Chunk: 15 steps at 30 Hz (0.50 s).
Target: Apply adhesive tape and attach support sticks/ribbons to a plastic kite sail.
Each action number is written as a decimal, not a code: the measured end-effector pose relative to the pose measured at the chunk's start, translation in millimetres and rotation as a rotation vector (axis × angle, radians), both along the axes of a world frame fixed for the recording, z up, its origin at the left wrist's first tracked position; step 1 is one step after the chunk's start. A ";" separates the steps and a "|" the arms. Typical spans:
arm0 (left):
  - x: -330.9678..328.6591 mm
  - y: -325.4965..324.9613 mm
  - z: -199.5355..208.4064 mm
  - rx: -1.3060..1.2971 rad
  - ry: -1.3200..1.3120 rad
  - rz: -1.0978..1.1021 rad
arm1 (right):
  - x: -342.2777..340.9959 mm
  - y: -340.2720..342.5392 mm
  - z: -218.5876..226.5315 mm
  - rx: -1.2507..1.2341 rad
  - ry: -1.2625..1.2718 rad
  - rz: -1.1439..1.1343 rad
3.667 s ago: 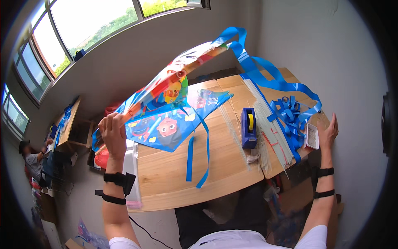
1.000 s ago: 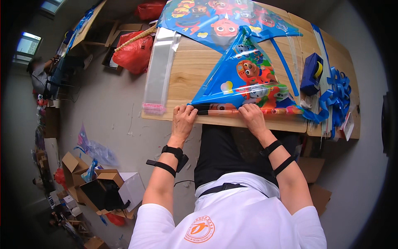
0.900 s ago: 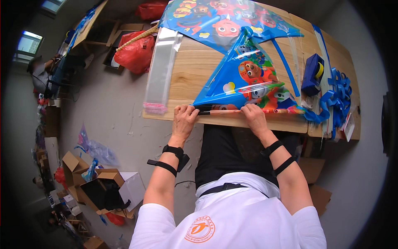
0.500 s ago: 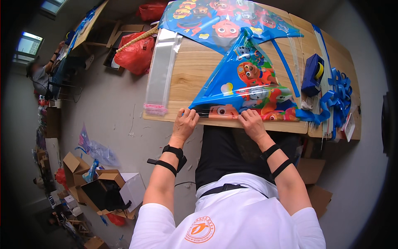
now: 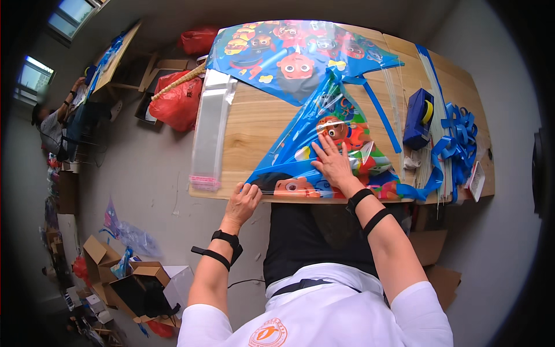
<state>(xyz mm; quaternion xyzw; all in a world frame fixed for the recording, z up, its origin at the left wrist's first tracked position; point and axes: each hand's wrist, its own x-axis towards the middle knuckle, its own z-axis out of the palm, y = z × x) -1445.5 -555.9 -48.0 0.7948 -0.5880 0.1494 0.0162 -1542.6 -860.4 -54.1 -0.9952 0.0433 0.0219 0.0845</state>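
Observation:
A shiny blue plastic kite point(image 5: 284, 155) printed with cartoon dogs lies folded into a triangle at the table's near edge. Its left corner is pinched in the fingers of my left hand point(image 5: 243, 202). My right hand point(image 5: 335, 166) rests flat on the middle of the kite, fingers spread. Behind it another printed sheet point(image 5: 295, 63) of the same kind is spread out, partly under the folded kite's tip. A blue strip point(image 5: 381, 113) runs from that tip toward the right.
Clear plastic sleeves point(image 5: 209, 127) lie on the wooden table's point(image 5: 248, 115) left side. At the right are a blue tape dispenser point(image 5: 417, 118), thin white rods point(image 5: 444, 173) and tangled blue ribbon point(image 5: 461, 136). Red bags point(image 5: 180, 107) and cardboard boxes point(image 5: 139, 283) stand around; a person point(image 5: 52, 127) sits far left.
My right hand has let go of the near edge and moved up onto the kite, opening flat. My left hand stays pinched at the left corner. The view has shifted slightly.

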 end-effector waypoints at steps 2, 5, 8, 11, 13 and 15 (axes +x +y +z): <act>-2.6 -1.6 1.0 -0.010 0.004 0.009 | 11.4 -13.4 -1.0 -0.009 -0.083 -0.335; 0.9 1.4 1.0 0.030 0.016 0.028 | 28.3 -10.7 -1.8 0.003 -0.143 -0.260; 1.3 3.2 2.0 0.055 0.003 0.019 | 34.1 -2.8 -0.6 -0.028 -0.221 0.132; -2.5 4.4 2.6 0.065 -0.024 0.012 | 56.1 -4.2 0.7 -0.090 -0.449 0.012; -6.2 4.4 2.1 0.095 -0.024 0.027 | 73.7 -2.7 5.8 0.000 -0.364 0.098; -5.9 3.6 1.1 0.090 0.004 0.023 | 85.6 -2.3 -1.0 0.068 -0.316 0.212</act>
